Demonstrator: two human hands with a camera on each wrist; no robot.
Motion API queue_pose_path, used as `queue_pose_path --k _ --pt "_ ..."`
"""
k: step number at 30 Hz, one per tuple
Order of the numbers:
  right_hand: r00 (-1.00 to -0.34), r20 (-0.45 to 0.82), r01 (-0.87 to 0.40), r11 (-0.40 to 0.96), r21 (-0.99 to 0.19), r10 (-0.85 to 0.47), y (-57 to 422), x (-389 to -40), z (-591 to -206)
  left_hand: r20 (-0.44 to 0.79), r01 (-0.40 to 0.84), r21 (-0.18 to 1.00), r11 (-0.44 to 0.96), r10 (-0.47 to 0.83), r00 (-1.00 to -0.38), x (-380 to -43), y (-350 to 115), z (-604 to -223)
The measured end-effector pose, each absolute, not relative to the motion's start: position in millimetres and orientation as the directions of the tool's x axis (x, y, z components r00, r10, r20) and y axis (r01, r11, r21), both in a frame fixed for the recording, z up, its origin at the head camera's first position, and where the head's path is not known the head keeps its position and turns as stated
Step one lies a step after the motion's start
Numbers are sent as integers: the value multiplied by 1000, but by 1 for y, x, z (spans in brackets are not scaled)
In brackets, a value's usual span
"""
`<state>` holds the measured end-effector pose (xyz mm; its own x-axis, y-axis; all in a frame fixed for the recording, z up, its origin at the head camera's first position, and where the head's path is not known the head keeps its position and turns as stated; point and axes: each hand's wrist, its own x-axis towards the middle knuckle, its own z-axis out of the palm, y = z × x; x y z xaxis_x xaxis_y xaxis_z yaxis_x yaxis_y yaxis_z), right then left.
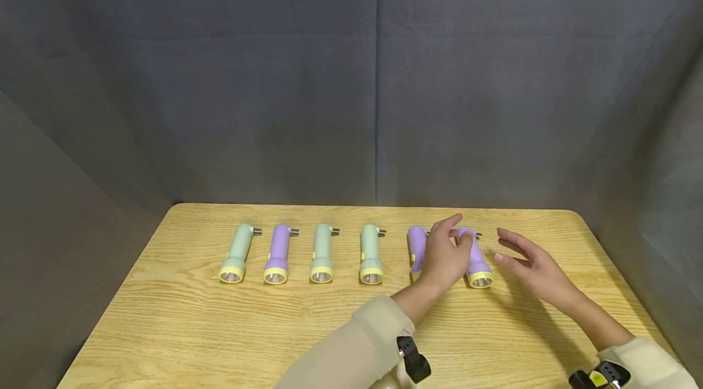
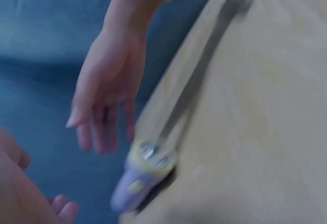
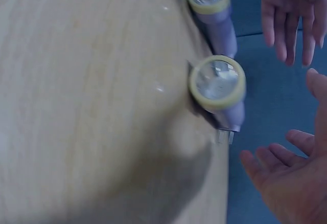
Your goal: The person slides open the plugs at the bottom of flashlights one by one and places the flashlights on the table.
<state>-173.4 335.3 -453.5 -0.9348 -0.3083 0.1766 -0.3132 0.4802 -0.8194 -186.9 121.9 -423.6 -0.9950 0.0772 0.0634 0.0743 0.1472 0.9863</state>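
At the right end of a row of flashlights lies a purple flashlight with a yellow head ring, its metal plug prongs sticking out at the back. My left hand hovers over this end, fingers loosely extended, overlapping the neighbouring purple flashlight and partly hiding it. To the right of the end flashlight, my right hand is raised above the table, thumb and fingers spread apart. The right wrist view shows the end flashlight between the hands, apart from the fingers. Both hands hold nothing.
Leftward along the row lie a green flashlight, another green one, a purple one and a green one, lenses toward me. They rest on the wooden table. Grey curtains stand behind and beside it.
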Motion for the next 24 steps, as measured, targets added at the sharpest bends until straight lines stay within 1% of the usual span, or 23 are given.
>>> queue_pose_path --k 5,8,12,15,18,24 --pt "-943 172 -311 567 -763 -286 345 -178 -434 161 224 937 266 239 -958 -203 76 -392" --pt "-948 158 -299 609 -734 -275 352 -181 -425 178 281 900 334 308 -935 -214 45 -375" --pt "-951 154 -296 652 -698 -267 358 -186 -414 193 347 833 431 361 -912 -226 1 -360" --pt "-948 166 -309 669 -676 -270 362 -190 -405 191 375 778 504 379 -906 -234 -34 -353" --pt "-944 184 -327 693 -642 -275 367 -194 -398 177 372 739 562 371 -912 -241 -73 -350" --pt "-941 218 -335 793 -510 -257 378 -200 -390 163 342 670 659 319 -934 -247 -149 -342"
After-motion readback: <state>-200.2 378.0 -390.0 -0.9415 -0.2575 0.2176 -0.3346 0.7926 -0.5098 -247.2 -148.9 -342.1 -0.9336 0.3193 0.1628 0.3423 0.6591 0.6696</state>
